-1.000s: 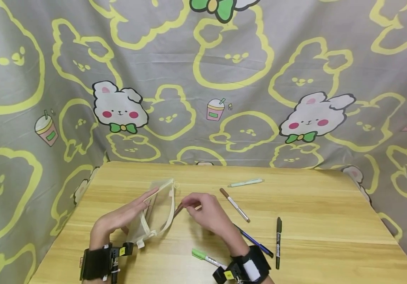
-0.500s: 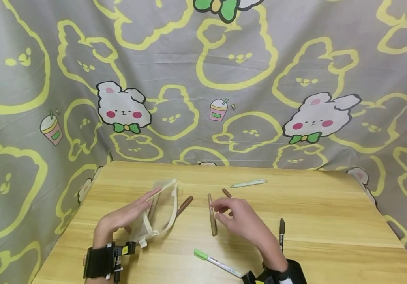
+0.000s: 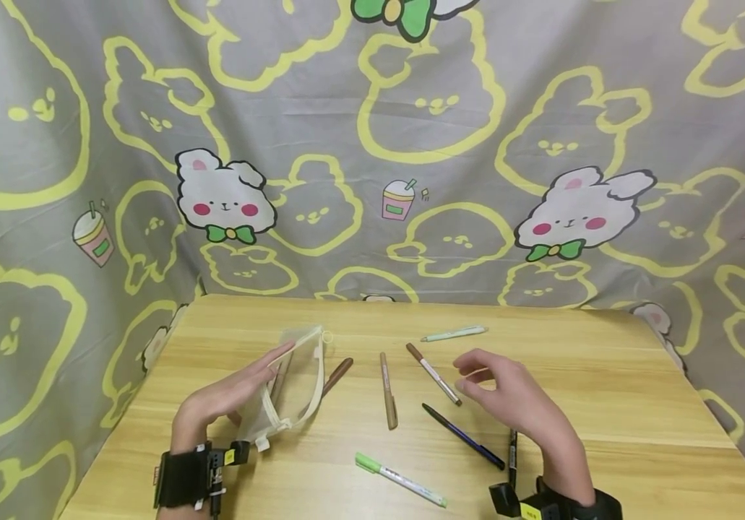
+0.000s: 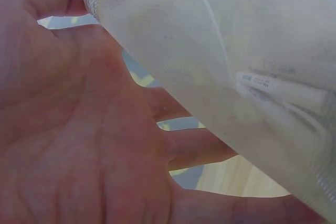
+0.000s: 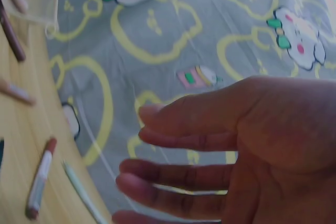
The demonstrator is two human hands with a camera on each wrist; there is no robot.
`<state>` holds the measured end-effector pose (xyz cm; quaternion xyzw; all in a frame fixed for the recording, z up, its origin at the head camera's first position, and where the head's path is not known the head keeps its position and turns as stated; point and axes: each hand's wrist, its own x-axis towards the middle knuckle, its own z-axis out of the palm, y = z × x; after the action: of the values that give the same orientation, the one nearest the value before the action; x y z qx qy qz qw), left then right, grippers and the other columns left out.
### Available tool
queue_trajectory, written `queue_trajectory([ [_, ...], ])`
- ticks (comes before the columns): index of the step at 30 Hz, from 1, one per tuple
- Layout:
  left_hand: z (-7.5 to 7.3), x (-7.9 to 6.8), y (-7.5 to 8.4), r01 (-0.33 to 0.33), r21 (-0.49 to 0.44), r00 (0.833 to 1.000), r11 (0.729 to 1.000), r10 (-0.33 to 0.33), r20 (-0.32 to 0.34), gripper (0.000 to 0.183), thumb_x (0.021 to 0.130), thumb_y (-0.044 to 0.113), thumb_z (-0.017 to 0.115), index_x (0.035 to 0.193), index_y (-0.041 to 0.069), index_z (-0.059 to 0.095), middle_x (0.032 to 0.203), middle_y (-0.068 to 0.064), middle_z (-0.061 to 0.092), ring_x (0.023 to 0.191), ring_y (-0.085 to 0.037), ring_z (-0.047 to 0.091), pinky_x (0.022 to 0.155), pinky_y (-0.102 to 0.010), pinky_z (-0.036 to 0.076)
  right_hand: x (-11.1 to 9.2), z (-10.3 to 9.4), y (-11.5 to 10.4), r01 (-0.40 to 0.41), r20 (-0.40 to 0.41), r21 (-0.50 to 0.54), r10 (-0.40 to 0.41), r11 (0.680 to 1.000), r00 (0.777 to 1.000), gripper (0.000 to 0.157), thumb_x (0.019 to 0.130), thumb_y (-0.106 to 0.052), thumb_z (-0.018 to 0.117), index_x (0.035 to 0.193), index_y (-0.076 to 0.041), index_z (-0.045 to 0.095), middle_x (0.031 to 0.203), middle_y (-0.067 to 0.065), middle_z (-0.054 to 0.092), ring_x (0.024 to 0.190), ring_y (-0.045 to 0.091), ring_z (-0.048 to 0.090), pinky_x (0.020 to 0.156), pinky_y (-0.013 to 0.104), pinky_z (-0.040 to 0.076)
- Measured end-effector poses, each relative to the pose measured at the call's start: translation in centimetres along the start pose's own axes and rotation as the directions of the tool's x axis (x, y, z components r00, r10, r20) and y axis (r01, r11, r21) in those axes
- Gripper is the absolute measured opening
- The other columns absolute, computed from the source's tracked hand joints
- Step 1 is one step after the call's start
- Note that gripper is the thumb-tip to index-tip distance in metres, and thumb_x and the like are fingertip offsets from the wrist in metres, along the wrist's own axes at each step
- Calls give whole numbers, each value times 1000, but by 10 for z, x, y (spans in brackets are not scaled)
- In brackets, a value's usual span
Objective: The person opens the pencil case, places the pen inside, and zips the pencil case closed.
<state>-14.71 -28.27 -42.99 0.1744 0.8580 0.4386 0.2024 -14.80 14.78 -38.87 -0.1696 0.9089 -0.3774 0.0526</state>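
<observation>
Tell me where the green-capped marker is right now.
In the head view, the green-capped marker lies near the bottom, just right of centre, below and right of the translucent pouch and below left of the blue pen.

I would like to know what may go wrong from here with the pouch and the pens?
The mouth of the pouch is open, so the pens inside might slide out if the left hand tips it. The wrist of the right hand is near the black pen and might nudge it. The dark brown pen by the rim might be pushed away.
</observation>
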Motion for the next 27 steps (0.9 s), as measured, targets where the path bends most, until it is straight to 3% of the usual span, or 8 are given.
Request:
queue_trajectory([
  [10, -1, -2, -4, 45, -22, 999, 999, -45, -1, 59, 109, 37, 23, 160, 14, 4, 163, -19, -4, 143, -48, 1, 100, -81, 11, -3, -12, 39, -190, 41, -27, 191, 981, 981, 38, 95, -23, 65, 124, 0, 59, 113, 20, 64, 103, 41, 62, 74, 48, 58],
  [15, -2, -3, -2, 48, -32, 999, 998, -48, -2, 59, 109, 36, 24, 160, 15, 4, 163, -19, -4, 143, -48, 0, 100, -81, 10, -5, -18, 51, -289, 33, -67, 292, 955, 956, 43, 94, -22, 65, 125, 7, 54, 106, 23, 63, 87, 34, 65, 66, 44, 58],
  [18, -3, -3, 0, 71, -45, 997, 996, -71, 0, 59, 109, 38, 24, 161, 18, 4, 163, -18, -6, 141, -52, 1, 90, -86, 21, -7, -19, 59, -347, 41, -55, 349, 936, 936, 45, 94, -18, 64, 126, 10, 51, 107, 31, 60, 81, 34, 64, 62, 43, 60],
  [22, -2, -4, 1, 107, -68, 994, 992, -106, 7, 60, 108, 41, 26, 161, 23, 4, 163, -18, -8, 138, -58, 1, 71, -88, 32, -9, -18, 68, -403, 79, -30, 404, 915, 911, 48, 93, -13, 65, 128, 13, 46, 111, 40, 55, 87, 40, 62, 59, 42, 62],
  [27, -2, -3, -1, 63, -54, 998, 997, -63, 7, 58, 109, 37, 24, 161, 18, 5, 163, -19, -6, 142, -51, -1, 92, -85, 18, -11, -14, 74, -484, 127, -5, 480, 875, 868, 55, 90, -11, 68, 129, 13, 38, 96, 31, 55, 79, 32, 61, 56, 42, 61],
])
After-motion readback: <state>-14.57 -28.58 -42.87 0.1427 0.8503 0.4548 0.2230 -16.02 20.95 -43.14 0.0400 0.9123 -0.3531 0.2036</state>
